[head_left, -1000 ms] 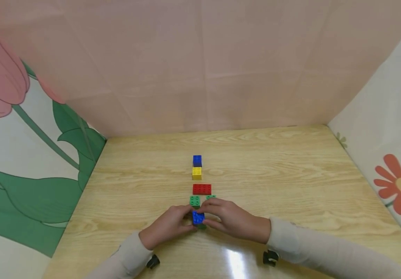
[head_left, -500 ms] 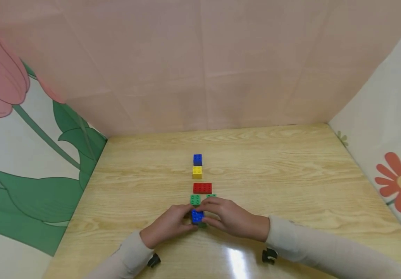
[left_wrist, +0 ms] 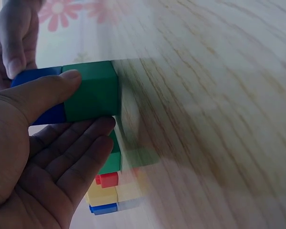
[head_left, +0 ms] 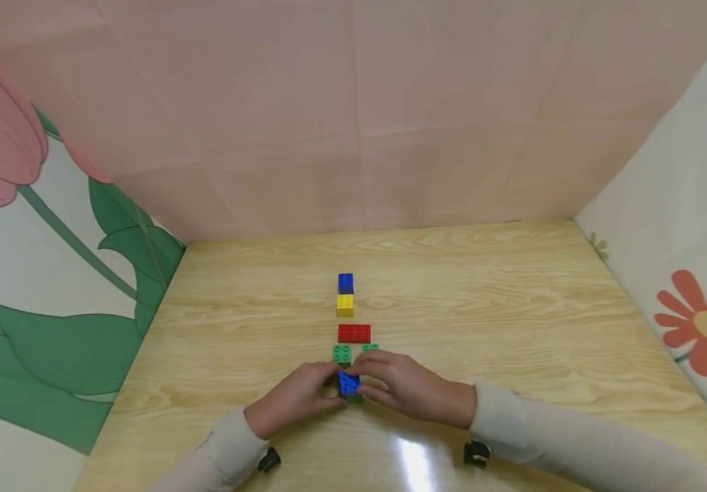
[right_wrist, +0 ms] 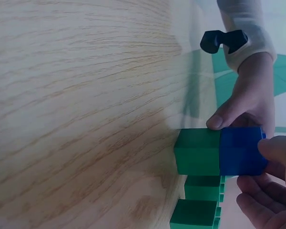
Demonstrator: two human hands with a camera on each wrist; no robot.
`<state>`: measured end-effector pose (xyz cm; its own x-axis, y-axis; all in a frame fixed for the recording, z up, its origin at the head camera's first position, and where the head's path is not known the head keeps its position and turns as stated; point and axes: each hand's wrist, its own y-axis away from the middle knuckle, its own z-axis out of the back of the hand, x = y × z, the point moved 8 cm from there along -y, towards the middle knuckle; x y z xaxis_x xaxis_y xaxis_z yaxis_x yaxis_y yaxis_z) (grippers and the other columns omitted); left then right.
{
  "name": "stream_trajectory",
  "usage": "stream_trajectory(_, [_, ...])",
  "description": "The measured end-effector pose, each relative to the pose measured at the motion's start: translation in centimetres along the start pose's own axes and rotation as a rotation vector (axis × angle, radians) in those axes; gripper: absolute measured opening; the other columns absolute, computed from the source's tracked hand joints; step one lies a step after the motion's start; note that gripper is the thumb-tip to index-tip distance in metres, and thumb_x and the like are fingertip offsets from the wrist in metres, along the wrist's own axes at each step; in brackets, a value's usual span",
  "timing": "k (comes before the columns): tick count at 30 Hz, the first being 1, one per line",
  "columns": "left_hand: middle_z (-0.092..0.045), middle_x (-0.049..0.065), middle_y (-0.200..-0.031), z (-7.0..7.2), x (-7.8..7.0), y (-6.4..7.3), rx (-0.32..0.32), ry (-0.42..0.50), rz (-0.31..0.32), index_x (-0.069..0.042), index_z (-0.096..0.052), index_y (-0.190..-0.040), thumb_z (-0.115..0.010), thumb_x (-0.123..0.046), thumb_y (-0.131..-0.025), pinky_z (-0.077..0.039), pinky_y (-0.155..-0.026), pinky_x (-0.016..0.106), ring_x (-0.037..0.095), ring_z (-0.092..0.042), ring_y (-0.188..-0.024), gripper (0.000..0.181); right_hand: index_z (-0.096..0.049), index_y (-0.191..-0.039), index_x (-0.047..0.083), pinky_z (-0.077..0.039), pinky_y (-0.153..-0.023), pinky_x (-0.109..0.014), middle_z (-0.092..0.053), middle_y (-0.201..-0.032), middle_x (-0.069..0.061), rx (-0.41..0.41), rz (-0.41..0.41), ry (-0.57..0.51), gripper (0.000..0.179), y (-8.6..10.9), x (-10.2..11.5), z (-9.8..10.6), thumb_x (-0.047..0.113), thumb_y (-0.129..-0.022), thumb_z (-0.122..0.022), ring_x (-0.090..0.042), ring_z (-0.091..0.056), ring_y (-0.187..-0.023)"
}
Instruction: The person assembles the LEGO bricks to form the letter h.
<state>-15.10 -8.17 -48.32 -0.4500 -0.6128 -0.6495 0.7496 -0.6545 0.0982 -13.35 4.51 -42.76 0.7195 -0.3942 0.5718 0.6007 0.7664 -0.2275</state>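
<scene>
A blue brick (head_left: 349,384) sits squarely on top of a green brick (right_wrist: 198,152), both near the table's front. My left hand (head_left: 300,396) holds the stack from the left; in the left wrist view its thumb lies against the green brick's side, with fingers on the opposite side. From the right, my right hand (head_left: 408,386) pinches the blue brick between thumb and fingers. No gap shows between the two bricks in the right wrist view. Just behind the stack stand two more green bricks, a left one (head_left: 341,354) and a right one (head_left: 370,348), the latter partly hidden by my right hand.
Beyond the green bricks lies a long red brick (head_left: 354,333). Farther back are a yellow brick (head_left: 345,305) and another blue brick (head_left: 345,283), close together in line. The wooden table (head_left: 482,294) meets a pink backdrop (head_left: 359,150) at its far edge and flowered panels at both sides.
</scene>
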Motion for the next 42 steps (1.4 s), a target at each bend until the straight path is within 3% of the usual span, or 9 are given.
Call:
stream_trajectory(18, [-0.067, -0.009, -0.107, 0.24, -0.27, 0.03, 0.0, -0.014, -0.039, -0.014, -0.063, -0.115, -0.076, -0.025, -0.087, -0.053, -0.082, 0.019, 0.001, -0.062, -0.098, 0.033, -0.065, -0.124, 0.013, -0.05, -0.09, -0.018, -0.06, -0.124, 0.003, 0.044, -0.011, 0.026, 0.03, -0.33, 0.0, -0.01, 0.024, -0.096, -0.064, -0.007, -0.058, -0.112])
stream_trajectory(27, [-0.067, -0.009, -0.108, 0.01, -0.11, -0.08, 0.01, -0.022, -0.007, -0.014, -0.063, -0.115, -0.076, -0.026, -0.087, -0.052, -0.084, 0.019, 0.001, -0.062, -0.099, 0.033, -0.066, -0.122, 0.011, -0.051, -0.09, -0.019, -0.061, -0.123, 0.001, 0.059, 0.0, 0.028, 0.029, -0.37, 0.27, 0.13, 0.021, -0.096, -0.065, -0.009, -0.058, -0.112])
stream_trajectory(42, [-0.066, -0.01, -0.108, -0.06, -0.16, 0.08, 0.013, -0.002, -0.013, -0.014, -0.063, -0.115, -0.075, -0.024, -0.088, -0.053, -0.085, 0.021, 0.0, -0.061, -0.1, 0.032, -0.067, -0.119, 0.011, -0.05, -0.091, -0.019, -0.061, -0.121, 0.001, 0.085, -0.001, 0.047, 0.026, -0.65, 0.41, 0.27, 0.023, -0.096, -0.065, -0.007, -0.057, -0.111])
